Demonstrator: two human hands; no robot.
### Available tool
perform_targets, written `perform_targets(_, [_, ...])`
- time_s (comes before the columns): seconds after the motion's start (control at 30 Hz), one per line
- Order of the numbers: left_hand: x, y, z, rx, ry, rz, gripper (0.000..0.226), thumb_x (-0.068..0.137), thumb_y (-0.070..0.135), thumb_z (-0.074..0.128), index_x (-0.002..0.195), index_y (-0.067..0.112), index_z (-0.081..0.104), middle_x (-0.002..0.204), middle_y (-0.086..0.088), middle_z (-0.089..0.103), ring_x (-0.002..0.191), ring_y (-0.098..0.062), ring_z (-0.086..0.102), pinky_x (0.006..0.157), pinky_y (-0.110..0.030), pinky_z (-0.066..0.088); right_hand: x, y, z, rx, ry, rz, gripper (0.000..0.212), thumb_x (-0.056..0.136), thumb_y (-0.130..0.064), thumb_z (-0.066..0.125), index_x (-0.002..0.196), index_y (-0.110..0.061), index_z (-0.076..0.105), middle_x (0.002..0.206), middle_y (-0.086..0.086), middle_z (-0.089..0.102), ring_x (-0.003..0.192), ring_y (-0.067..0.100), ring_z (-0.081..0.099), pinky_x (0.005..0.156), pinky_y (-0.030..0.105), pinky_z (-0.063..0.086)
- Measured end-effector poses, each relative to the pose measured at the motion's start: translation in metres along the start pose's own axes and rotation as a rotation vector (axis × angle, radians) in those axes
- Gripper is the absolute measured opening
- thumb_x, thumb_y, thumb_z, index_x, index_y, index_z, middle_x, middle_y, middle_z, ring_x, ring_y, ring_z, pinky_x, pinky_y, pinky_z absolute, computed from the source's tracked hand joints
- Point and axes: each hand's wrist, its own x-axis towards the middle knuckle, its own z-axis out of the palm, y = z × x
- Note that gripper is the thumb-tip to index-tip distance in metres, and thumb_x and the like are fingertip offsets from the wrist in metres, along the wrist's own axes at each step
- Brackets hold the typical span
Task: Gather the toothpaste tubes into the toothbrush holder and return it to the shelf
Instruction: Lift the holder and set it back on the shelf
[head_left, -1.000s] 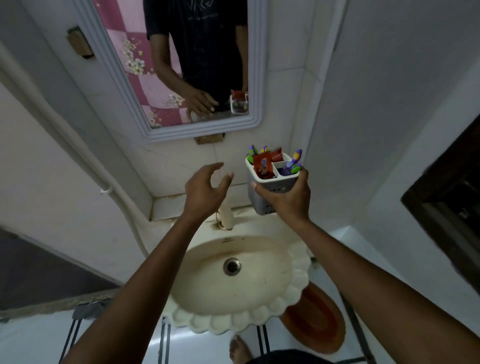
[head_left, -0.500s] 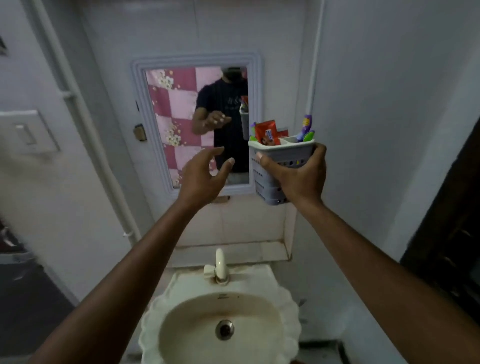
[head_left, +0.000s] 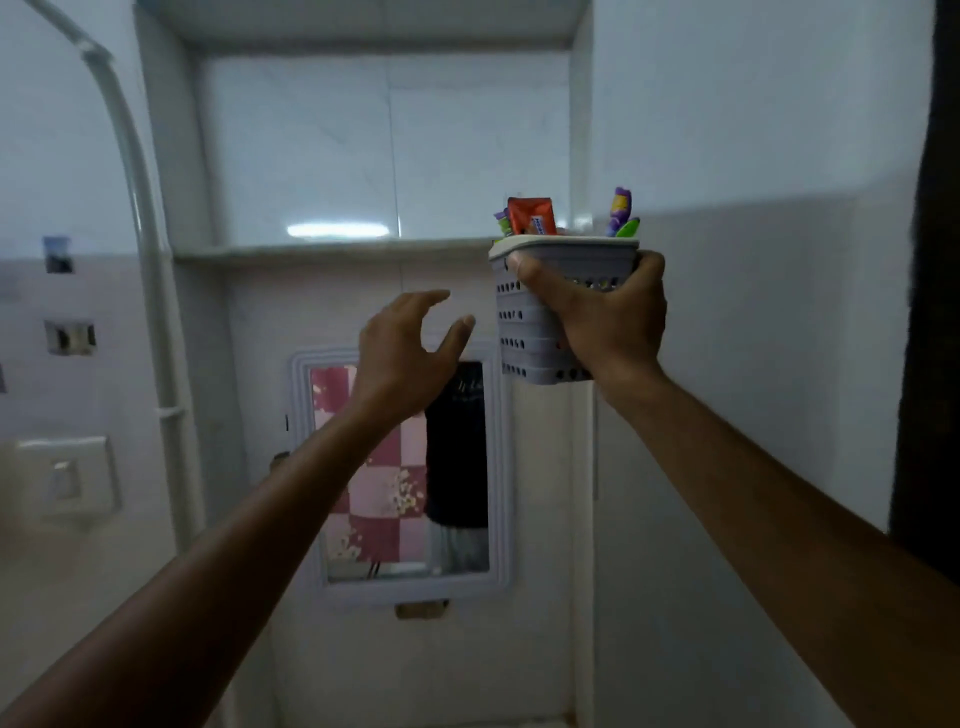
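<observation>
My right hand (head_left: 605, 317) grips a grey perforated toothbrush holder (head_left: 524, 332) by its side, held upright at the right end of a recessed wall shelf (head_left: 332, 253), its rim about level with the shelf edge. A red toothpaste tube (head_left: 531, 215) sticks up from the holder's left part, and purple and green toothbrush handles (head_left: 621, 213) stand in its right part. My left hand (head_left: 410, 348) is raised just left of the holder, empty, fingers spread and curved, not touching it.
A mirror (head_left: 400, 467) in a white frame hangs below the shelf. A white pipe (head_left: 150, 291) runs down the left wall, with a switch plate (head_left: 67, 480) beside it. A plain wall closes the right side, and a dark door edge (head_left: 930, 312) stands at far right.
Both hands have risen from sink height, past the mirror, up to the shelf, with the holder in the right hand. The view has tilted upward; the sink is out of sight.
</observation>
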Motion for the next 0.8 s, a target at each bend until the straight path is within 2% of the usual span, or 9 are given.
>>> perform_targets(0.1, [0.036,0.007,-0.009,-0.007,0.043,0.041,0.058,0.102,0.058,0.063,0.146,0.020,0.064,0.149,-0.003,0.066,0.139,-0.024,0.059,0.116,-0.053,0.048,0.031,-0.030,0.007,0.017,0.022,-0.008,0.105,0.047,-0.080,0.097,0.126,-0.024,0.054,0.119,-0.010,0.068,0.109,0.014,0.071,0.088,0.036,0.064])
perform_targets(0.17, [0.056,0.009,-0.012,-0.020,0.076,0.055,0.059,0.102,0.057,0.064,0.147,0.020,0.064,0.150,-0.001,0.065,0.142,-0.022,0.057,0.119,-0.049,0.046,0.050,-0.046,0.011,0.026,0.032,0.002,0.105,0.046,-0.081,0.095,0.126,-0.025,0.055,0.116,-0.012,0.068,0.107,0.013,0.072,0.093,0.041,0.065])
perform_targets(0.37, [0.120,0.008,-0.013,-0.017,0.141,0.090,0.058,0.101,0.058,0.065,0.146,0.020,0.065,0.149,0.001,0.066,0.141,-0.021,0.058,0.120,-0.048,0.045,0.101,-0.079,0.031,-0.027,0.079,-0.057,0.107,0.050,-0.086,0.091,0.129,-0.023,0.055,0.118,-0.011,0.067,0.108,0.018,0.070,0.095,0.040,0.062])
perform_targets(0.5, [0.151,-0.007,0.000,0.049,0.140,0.093,0.059,0.102,0.057,0.063,0.147,0.019,0.064,0.150,-0.002,0.066,0.141,-0.025,0.059,0.120,-0.050,0.044,0.128,-0.087,0.050,-0.041,0.100,-0.062,0.101,0.059,-0.084,0.090,0.129,-0.021,0.054,0.114,-0.008,0.064,0.100,0.019,0.064,0.083,0.031,0.048])
perform_targets(0.6, [0.168,-0.024,0.017,0.089,0.109,0.044,0.060,0.103,0.059,0.059,0.149,0.020,0.061,0.153,-0.005,0.063,0.143,-0.027,0.057,0.122,-0.053,0.040,0.145,-0.084,0.070,-0.045,0.101,-0.069,0.104,0.062,-0.085,0.089,0.134,-0.018,0.054,0.115,-0.008,0.061,0.101,0.020,0.061,0.083,0.031,0.046])
perform_targets(0.67, [0.177,-0.037,0.031,0.114,0.067,-0.006,0.062,0.104,0.061,0.055,0.152,0.023,0.058,0.157,-0.006,0.059,0.148,-0.028,0.051,0.127,-0.056,0.032,0.154,-0.079,0.085,-0.067,0.093,-0.062,0.108,0.062,-0.086,0.088,0.137,-0.016,0.054,0.117,-0.006,0.061,0.105,0.022,0.062,0.083,0.031,0.046])
perform_targets(0.8, [0.176,-0.059,0.053,0.250,-0.030,-0.026,0.070,0.107,0.071,0.029,0.161,0.030,0.047,0.170,-0.003,0.044,0.165,-0.025,0.024,0.135,-0.052,-0.001,0.162,-0.055,0.109,-0.134,0.069,-0.067,0.110,0.065,-0.085,0.088,0.141,-0.014,0.052,0.132,0.002,0.069,0.120,0.026,0.069,0.081,0.030,0.046])
